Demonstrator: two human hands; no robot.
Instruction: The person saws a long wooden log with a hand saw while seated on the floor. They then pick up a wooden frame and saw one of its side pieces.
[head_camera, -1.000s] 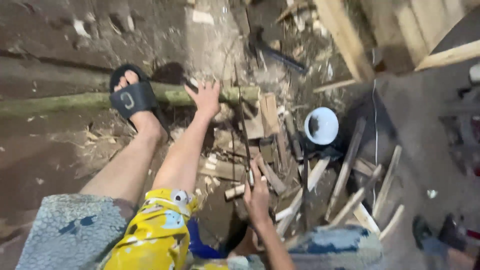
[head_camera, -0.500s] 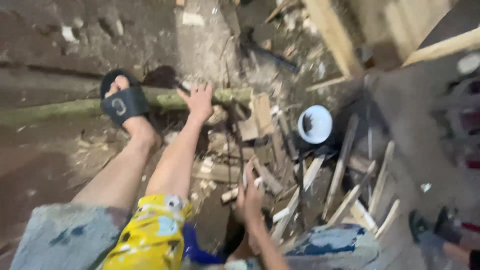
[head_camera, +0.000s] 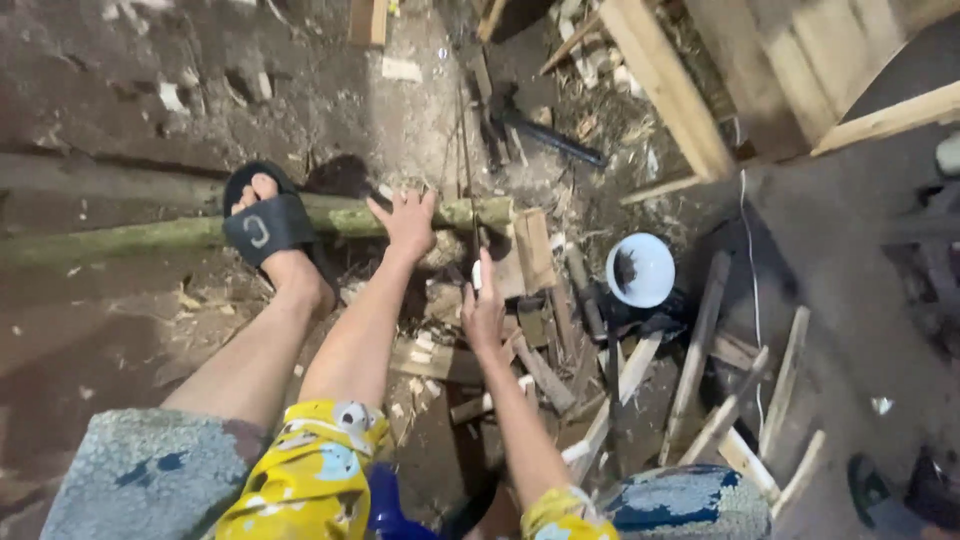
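Observation:
A long green pole (head_camera: 120, 238) lies across the dirt floor. My left hand (head_camera: 408, 222) presses down on it near its right end, fingers spread over the top. My left foot in a black sandal (head_camera: 268, 225) stands on the same pole, just left of that hand. My right hand (head_camera: 485, 312) is closed around the handle of a thin, dark, blade-like tool (head_camera: 466, 170). The tool is seen edge-on, and it reaches forward across the pole right beside my left hand. What kind of tool it is I cannot tell.
Wood offcuts and splinters (head_camera: 700, 360) litter the floor on the right, around a white bowl (head_camera: 640, 270). Pale timber frames (head_camera: 680, 90) stand at the top right, with a dark hammer-like tool (head_camera: 550, 138) lying near them. A foot in a dark shoe (head_camera: 880, 490) shows at the bottom right.
My right hand has moved forward from the scrap pile to the pole, close to my left hand. My left hand and foot have stayed on the pole.

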